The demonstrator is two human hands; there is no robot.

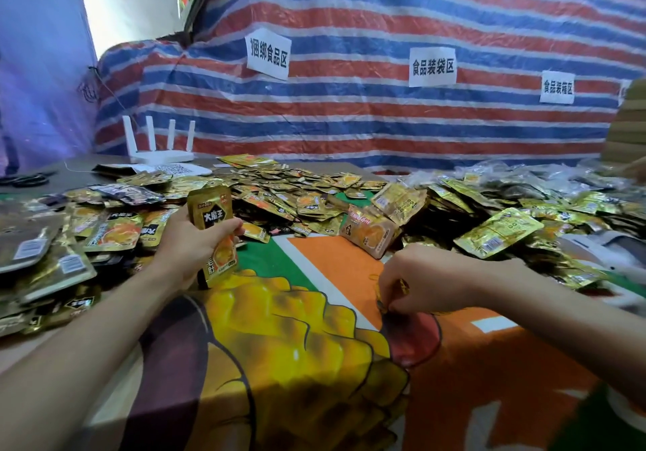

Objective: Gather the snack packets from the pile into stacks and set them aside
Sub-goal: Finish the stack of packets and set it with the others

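Frame read left to right, clock directions taken from the frame centre.

- 9 o'clock: flattened gold packets lie in rough overlapping stacks (52,251). A white four-antenna router (159,151) stands at 10 o'clock, off the work.
- 8 o'clock: the left hand (190,240) has fingers and thumb wrapped round an upright stack of gold snack packets (211,212). The front packet reads 大魔王, and lower down 毛肚, partly covered.
- 12 to 3 o'clock: the loose pile (297,198) sprawls over the printed cloth (314,345).
- 4 o'clock: the right hand (430,279) is knuckles-up with fingers curled down, pinching a small yellow item (383,302) against the cloth. It may be a rubber band; I cannot tell.

Step in hand (judged): building up the held stack.
- Keep all faces the same way.
- Tap the lower edge on the cloth to square it.
- Hold the thumb across the middle, since slick foil is likely to fan out.
- Feed from the pile's near edge.

Paper signs on the striped tarpaulin (349,118):
- 捆绑食品区 (267,53)
- 食品装袋区 (432,66)
- 食品装箱区 (557,87)
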